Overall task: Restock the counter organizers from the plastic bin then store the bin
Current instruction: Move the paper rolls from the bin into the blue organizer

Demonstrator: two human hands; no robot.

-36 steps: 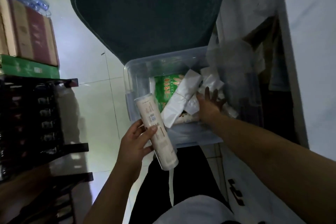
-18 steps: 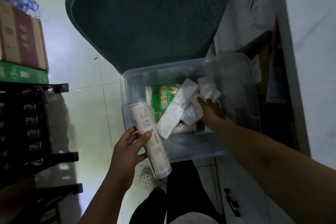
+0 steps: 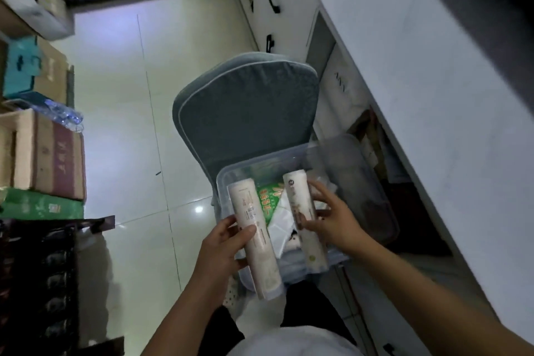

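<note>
Over the clear bin, the left hand and right hand each grip a long pale tube, near-parallel, far ends pointing away and slightly left.

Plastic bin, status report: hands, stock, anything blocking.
Left hand grips one pale roll. Right hand holds a second roll over the plastic bin. Green packet and white packs inside. Nothing blocking.

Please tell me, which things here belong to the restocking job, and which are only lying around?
Part of the job:
clear plastic bin
left hand gripping one pale tube pack
right hand gripping a second tube pack
green packet in the bin

Just lying about:
grey chair cushion
cardboard boxes
</note>
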